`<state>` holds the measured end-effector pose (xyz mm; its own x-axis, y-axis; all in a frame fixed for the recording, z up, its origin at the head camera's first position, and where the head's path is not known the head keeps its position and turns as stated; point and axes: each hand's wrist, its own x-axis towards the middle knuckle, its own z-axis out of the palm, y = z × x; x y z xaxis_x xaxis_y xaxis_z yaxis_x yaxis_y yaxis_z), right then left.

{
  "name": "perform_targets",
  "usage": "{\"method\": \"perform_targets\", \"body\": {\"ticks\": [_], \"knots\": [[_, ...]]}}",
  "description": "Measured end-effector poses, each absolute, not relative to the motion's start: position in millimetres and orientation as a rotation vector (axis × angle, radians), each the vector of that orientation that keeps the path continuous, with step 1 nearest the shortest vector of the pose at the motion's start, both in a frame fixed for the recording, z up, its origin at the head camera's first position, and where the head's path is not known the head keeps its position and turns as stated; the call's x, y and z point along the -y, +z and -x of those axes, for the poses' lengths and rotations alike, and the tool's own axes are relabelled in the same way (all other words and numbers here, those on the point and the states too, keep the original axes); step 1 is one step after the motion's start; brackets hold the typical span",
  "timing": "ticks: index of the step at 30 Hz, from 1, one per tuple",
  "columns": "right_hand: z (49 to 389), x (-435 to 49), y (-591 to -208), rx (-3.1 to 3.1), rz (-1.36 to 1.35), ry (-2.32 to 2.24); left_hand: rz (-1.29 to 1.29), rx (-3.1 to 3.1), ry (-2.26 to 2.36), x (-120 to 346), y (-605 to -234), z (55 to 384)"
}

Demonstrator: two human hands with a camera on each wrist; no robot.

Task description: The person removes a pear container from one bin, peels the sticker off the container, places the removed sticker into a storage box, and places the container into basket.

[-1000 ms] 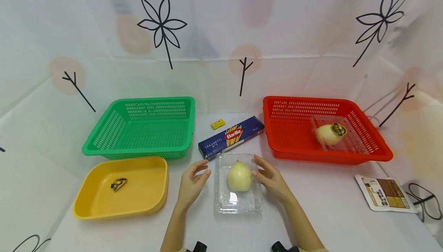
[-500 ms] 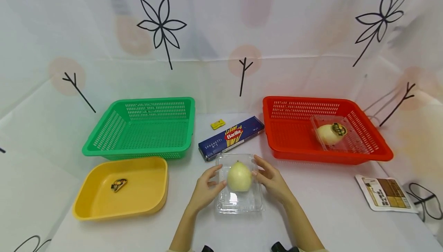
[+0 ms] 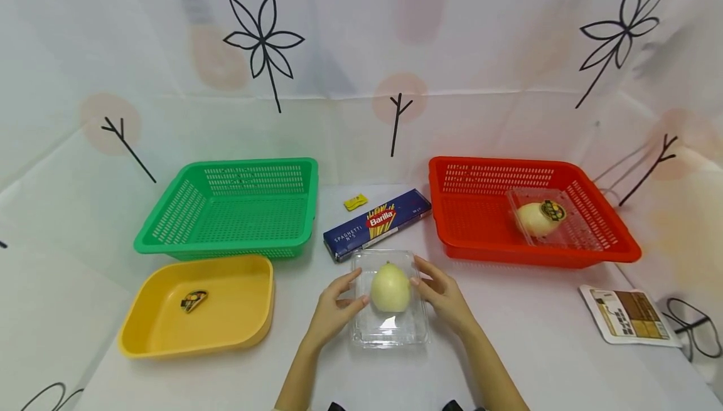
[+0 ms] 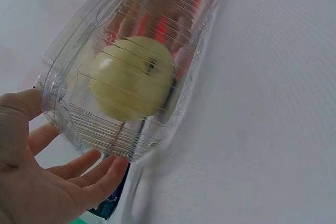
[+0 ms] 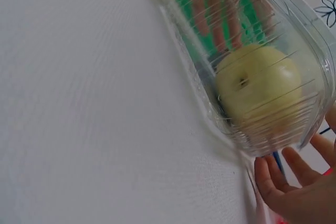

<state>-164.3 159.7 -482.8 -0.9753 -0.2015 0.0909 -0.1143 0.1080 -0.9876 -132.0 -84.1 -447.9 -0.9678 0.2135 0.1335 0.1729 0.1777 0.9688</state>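
A clear plastic clamshell container (image 3: 390,336) lies on the white table in front of me, with a pale yellow-green pear (image 3: 391,288) inside it. My left hand (image 3: 332,310) holds its left side, thumb near the lid's edge and fingers against the side wall. On the opposite side, my right hand (image 3: 446,297) grips the container in the same way. Both wrist views show the pear through the ribbed plastic, above the fingertips of the left hand (image 4: 58,182) and the right hand (image 5: 304,182).
A blue spaghetti box (image 3: 377,225) and a small yellow packet (image 3: 355,202) lie behind the container. Left stand a green basket (image 3: 254,248) and a yellow tray (image 3: 226,329) holding a small dark-and-gold item (image 3: 194,300). A red basket (image 3: 469,245) holds another boxed pear-like fruit (image 3: 536,219); a flat pouch (image 3: 631,315) lies right.
My left hand has moved right from beside the container onto its left side. The right hand has stayed at the right side, and the container has hardly moved.
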Motion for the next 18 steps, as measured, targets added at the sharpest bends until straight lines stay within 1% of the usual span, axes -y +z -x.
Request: {"method": "perform_targets", "body": {"ticks": [7,14,18], "knots": [[155.0,-154.1,-481.7,-2.42,0.353,-2.044,-0.392,-2.391,1.956,86.6,-467.0,138.9],[143.7,-159.3,-476.7,-2.458,0.45,-1.963,-0.354,-2.426,1.967,85.5,-466.7,133.9],[139.0,-159.8,-471.7,-2.42,0.395,-1.932,-0.343,-2.483,1.936,87.3,-466.3,130.6]]}}
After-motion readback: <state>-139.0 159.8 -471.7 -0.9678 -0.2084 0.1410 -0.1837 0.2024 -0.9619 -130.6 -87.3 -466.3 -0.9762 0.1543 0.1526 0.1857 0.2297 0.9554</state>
